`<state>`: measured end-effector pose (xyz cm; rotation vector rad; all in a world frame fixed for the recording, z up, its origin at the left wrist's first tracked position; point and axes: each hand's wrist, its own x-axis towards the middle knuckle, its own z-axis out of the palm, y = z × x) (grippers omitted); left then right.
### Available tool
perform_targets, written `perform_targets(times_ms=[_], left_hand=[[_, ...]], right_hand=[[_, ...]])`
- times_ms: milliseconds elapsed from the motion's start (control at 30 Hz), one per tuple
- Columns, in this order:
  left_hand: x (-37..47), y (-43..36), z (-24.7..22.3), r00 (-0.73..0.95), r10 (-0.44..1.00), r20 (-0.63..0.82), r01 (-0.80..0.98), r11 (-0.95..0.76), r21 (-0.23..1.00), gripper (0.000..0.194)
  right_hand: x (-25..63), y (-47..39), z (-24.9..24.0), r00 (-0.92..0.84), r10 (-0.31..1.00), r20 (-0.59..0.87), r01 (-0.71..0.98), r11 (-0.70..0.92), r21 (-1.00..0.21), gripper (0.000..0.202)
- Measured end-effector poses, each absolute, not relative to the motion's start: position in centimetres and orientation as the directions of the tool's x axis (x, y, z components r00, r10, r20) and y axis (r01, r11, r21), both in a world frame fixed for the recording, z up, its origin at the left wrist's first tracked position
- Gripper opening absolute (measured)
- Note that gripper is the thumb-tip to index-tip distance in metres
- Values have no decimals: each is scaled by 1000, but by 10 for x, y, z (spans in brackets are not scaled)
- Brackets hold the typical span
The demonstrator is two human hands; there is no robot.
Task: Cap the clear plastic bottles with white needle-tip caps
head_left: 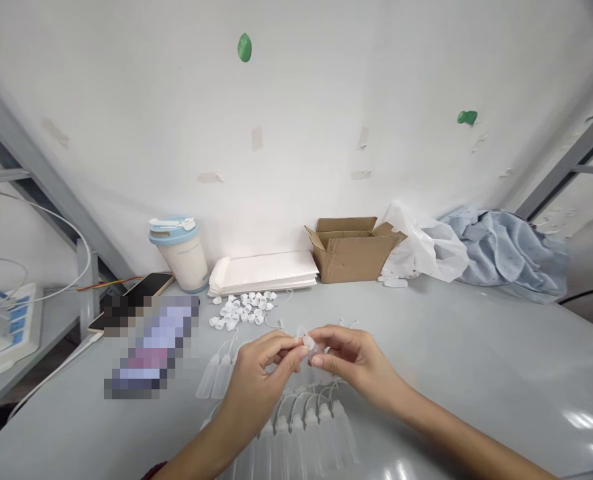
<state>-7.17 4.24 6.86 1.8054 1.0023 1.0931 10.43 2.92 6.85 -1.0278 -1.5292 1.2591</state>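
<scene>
At the middle of the table my left hand [259, 373] pinches a small white cap [308, 343] between thumb and fingertips. Against it, my right hand [353, 360] grips a translucent plastic tube [318, 351], most of it hidden by the fingers. The cap and the tube's end touch; whether they are joined I cannot tell. Below my hands lie several clear tubes [296, 443] in a row, with white caps and thin looped strings. More such tubes [216, 377] lie left of my left hand, partly covered by it. Loose white caps [243, 310] are heaped beyond.
A stack of white padded envelopes [266, 270], an open cardboard box [353, 257], a white plastic bag [423, 247] and blue cloth [506, 250] line the wall. On the left are a lidded cup [183, 260], a dark phone [146, 287], a blurred-out device [159, 350] and a white cable [59, 373].
</scene>
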Motion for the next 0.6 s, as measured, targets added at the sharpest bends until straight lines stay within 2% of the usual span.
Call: perform_targets(times_ms=[133,233,367,467,600], left_hand=[[-73,42,68,362,821,441,304,-551,777,15],[-74,44,68,354,745,565,334,-665,668,10],[-77,44,68,384,548,743,365,-829,423,21],[-79,44,69,527,439,728,344,-893,289,33],[-80,43,68,627,412,662,379,-903,203,46]], right_hand=[[105,29,68,-336,942,2,-68,-22,-997,26],[106,30,70,-377,926,7,-138,-48,-989,25],[107,31,72,-388,922,11,-182,-65,-981,25],[108,32,72,-391,920,35,-221,-57,-974,24],[109,32,73,-416,908,56,-235,-47,-971,24]])
